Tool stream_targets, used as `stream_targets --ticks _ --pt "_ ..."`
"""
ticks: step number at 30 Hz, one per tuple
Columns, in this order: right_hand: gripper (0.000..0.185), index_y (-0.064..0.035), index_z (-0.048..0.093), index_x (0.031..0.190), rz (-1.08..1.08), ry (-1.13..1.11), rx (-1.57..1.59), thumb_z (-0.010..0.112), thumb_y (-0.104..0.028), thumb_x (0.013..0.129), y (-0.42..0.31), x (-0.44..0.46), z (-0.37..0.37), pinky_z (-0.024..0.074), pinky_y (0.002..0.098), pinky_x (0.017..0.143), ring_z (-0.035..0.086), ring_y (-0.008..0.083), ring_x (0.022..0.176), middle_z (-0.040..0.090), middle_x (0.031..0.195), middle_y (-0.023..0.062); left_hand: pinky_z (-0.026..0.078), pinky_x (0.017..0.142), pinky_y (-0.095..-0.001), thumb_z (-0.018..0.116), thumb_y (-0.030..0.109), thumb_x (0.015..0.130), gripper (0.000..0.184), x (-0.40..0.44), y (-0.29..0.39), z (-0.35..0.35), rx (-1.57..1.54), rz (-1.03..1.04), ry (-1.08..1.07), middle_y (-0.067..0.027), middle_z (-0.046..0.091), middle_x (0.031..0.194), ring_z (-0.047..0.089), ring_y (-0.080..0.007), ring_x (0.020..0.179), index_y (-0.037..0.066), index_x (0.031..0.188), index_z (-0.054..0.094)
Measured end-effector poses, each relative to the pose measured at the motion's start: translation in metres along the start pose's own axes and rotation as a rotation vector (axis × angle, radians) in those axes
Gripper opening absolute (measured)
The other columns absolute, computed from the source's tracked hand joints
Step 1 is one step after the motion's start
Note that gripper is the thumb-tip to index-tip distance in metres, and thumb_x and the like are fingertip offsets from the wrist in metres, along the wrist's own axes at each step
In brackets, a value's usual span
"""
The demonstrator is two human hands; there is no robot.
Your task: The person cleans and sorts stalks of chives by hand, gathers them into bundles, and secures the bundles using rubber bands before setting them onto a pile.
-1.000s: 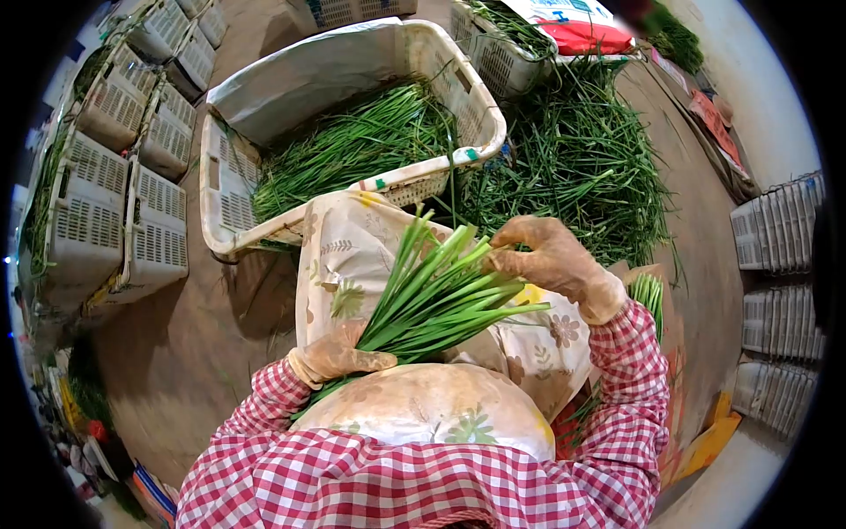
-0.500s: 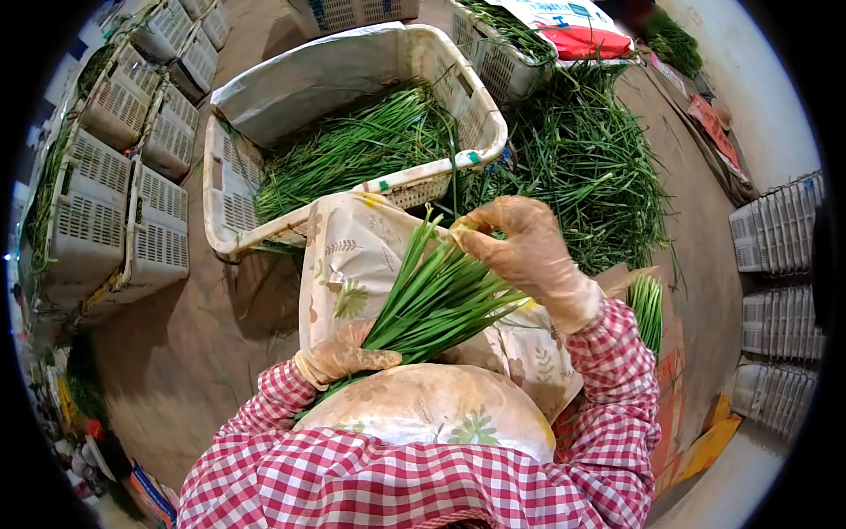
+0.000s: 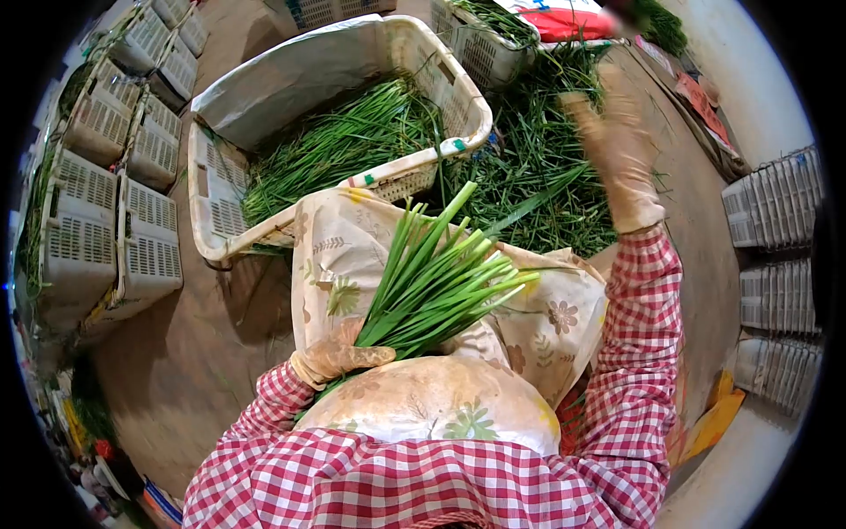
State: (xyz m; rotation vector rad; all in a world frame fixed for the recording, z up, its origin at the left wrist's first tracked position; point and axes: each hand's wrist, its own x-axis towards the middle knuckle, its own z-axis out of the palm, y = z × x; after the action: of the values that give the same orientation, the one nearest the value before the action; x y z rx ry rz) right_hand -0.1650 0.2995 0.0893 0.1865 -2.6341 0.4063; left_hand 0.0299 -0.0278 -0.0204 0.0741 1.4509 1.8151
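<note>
My left hand [image 3: 342, 360], in a thin translucent glove, is closed around the lower part of a bunch of green garlic chives [image 3: 423, 291]. The pale stem ends fan out up and to the right, above my flower-patterned apron [image 3: 339, 251]. My gloved right hand [image 3: 617, 145] is raised at the upper right, over a loose heap of green leaves [image 3: 529, 167]. Motion blurs its fingers, but thumb and fingers look spread, with nothing visible between them. One long leaf blade [image 3: 542, 201] lies or hangs between the bunch and that hand; I cannot tell which.
Ahead stands a large white plastic crate [image 3: 476, 132], lined with sheeting and part filled with chives. Stacked crates [image 3: 79, 220] line the left side, and more crates [image 3: 775, 291] stand at the right. A red-and-white bag [image 3: 564, 19] lies at the top beyond the heap.
My right hand has left the tips of the bunch and swung up and right over the heap. My left hand still grips the chives, whose stem ends now spread more. The view has shifted slightly.
</note>
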Motion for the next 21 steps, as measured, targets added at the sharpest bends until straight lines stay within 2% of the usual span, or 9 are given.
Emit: stream_targets --ticks 2,4,6,7,10,14,17,18,21 --pt "0.057 -0.0023 0.058 0.119 0.141 -0.738 0.518 0.061 -0.049 0.085 -0.055 -0.009 -0.009 0.0419 0.0401 0.099 0.048 0.0304 0.123 0.058 0.121 0.0192 0.039 0.097 -0.0287 0.071 0.019 0.083 0.060 0.000 0.006 0.002 0.032 -0.027 0.008 -0.0049 0.055 0.123 0.049 -0.0131 0.110 0.002 0.133 0.044" --pt "0.052 -0.0033 0.062 0.113 -0.219 -1.103 0.662 0.064 -0.046 0.084 -0.068 -0.022 0.026 0.0460 0.0382 0.092 0.059 0.0259 0.106 0.064 0.112 0.0153 0.039 0.097 -0.0288 0.072 0.020 0.082 0.061 0.002 0.007 0.004 0.056 -0.061 0.016 -0.0049 0.055 0.123 0.049 -0.0133 0.110 0.002 0.133 0.044" --pt "0.043 -0.0007 0.066 0.105 -0.014 -1.330 0.871 0.066 -0.039 0.084 -0.078 -0.026 0.043 0.0482 0.0347 0.083 0.064 0.0194 0.086 0.067 0.100 0.0118 0.039 0.097 -0.0296 0.073 0.021 0.081 0.064 0.003 0.002 0.002 0.067 0.036 0.061 -0.0049 0.055 0.123 0.050 -0.0138 0.111 0.002 0.134 0.043" --pt "0.033 0.0003 0.068 0.097 0.097 -1.220 0.923 0.064 -0.030 0.084 -0.079 -0.029 0.043 0.0481 0.0300 0.074 0.061 0.0128 0.072 0.068 0.088 0.0068 0.039 0.097 -0.0304 0.073 0.021 0.081 0.065 0.005 -0.011 -0.001 0.036 0.134 0.134 -0.0049 0.054 0.125 0.050 -0.0144 0.111 0.002 0.135 0.042" --pt "0.022 -0.0003 0.069 0.090 -0.015 -1.066 0.968 0.061 -0.021 0.083 -0.067 -0.032 0.066 0.0473 0.0260 0.067 0.058 0.0095 0.068 0.067 0.080 0.0042 0.040 0.098 -0.0314 0.073 0.019 0.080 0.065 0.003 -0.037 -0.017 -0.226 0.038 0.156 -0.0072 0.053 0.126 0.052 -0.0155 0.111 0.003 0.135 0.041" --pt "0.021 -0.0002 0.068 0.085 0.194 -1.089 0.971 0.063 -0.020 0.082 -0.078 -0.036 0.039 0.0460 0.0253 0.068 0.056 0.0092 0.069 0.065 0.081 0.0036 0.042 0.096 -0.0312 0.070 0.019 0.082 0.062 0.010 -0.023 -0.005 -0.277 0.044 0.055 -0.0078 0.054 0.125 0.054 -0.0153 0.108 0.003 0.134 0.042" --pt "0.017 -0.0066 0.068 0.078 0.264 -0.789 0.836 0.063 -0.022 0.083 -0.085 -0.031 0.028 0.0468 0.0276 0.076 0.057 0.0112 0.081 0.063 0.077 0.0049 0.043 0.095 -0.0304 0.066 0.020 0.085 0.058 0.009 -0.023 -0.007 -0.370 0.000 0.014 -0.0077 0.055 0.122 0.055 -0.0151 0.107 0.002 0.134 0.041" --pt "0.017 -0.0079 0.068 0.085 0.171 -0.699 1.232 0.060 -0.023 0.087 -0.064 -0.026 0.037 0.0476 0.0338 0.084 0.057 0.0132 0.084 0.063 0.087 0.0065 0.043 0.095 -0.0304 0.066 0.020 0.085 0.058 0.008 -0.030 -0.009 -0.375 -0.003 0.017 -0.0077 0.055 0.122 0.055 -0.0151 0.107 0.002 0.134 0.041" --pt "0.026 -0.0047 0.063 0.103 0.081 -0.662 1.697 0.056 -0.027 0.092 -0.017 -0.018 0.021 0.0476 0.0349 0.091 0.058 0.0177 0.091 0.061 0.102 0.0069 0.048 0.092 -0.0338 0.061 0.025 0.087 0.057 0.010 -0.018 -0.004 -0.501 0.095 -0.041 -0.0134 0.057 0.120 0.059 -0.0225 0.106 0.000 0.134 0.039"
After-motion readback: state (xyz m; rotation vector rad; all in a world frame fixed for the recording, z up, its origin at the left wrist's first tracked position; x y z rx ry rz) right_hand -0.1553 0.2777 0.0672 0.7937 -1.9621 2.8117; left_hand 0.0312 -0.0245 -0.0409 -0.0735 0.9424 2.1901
